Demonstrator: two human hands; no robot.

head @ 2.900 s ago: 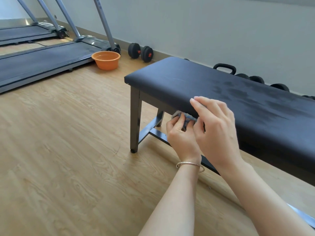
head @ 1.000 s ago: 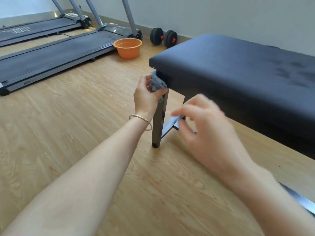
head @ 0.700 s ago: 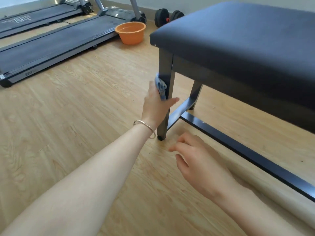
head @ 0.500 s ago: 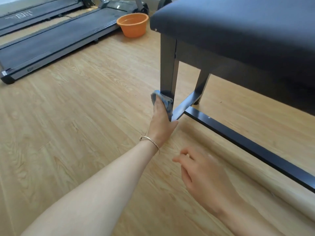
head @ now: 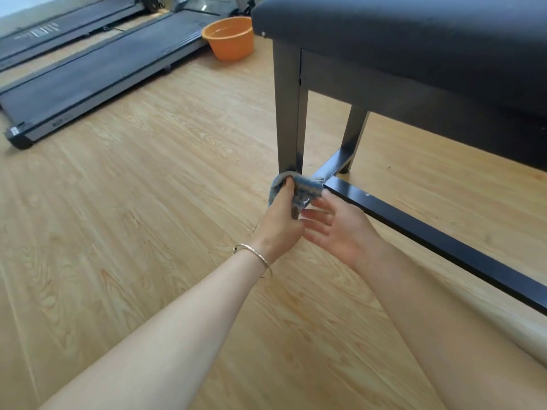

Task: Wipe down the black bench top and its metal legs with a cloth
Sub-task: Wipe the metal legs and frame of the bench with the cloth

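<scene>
The black padded bench top [head: 414, 34] fills the upper right. Its near front metal leg [head: 288, 113] runs down to the wooden floor. My left hand [head: 281, 223], with a thin bangle on the wrist, is shut on a blue-grey cloth [head: 305, 187] wrapped around the bottom of that leg, which hides the foot. My right hand [head: 340, 229] is open, palm turned toward the left hand, fingertips just below the cloth and beside the long lower crossbar [head: 429, 235]. A short side bar [head: 331, 167] joins the front leg to the rear leg [head: 353, 134].
An orange plastic basin [head: 229, 37] stands on the floor behind the bench corner. Two treadmills [head: 97, 69] lie at the upper left. Bare wooden floor [head: 133, 217] stretches to the left of my arms.
My left hand has slid the cloth down the front leg from under the seat to its foot. My right hand rose from the floor and came up beside the cloth.
</scene>
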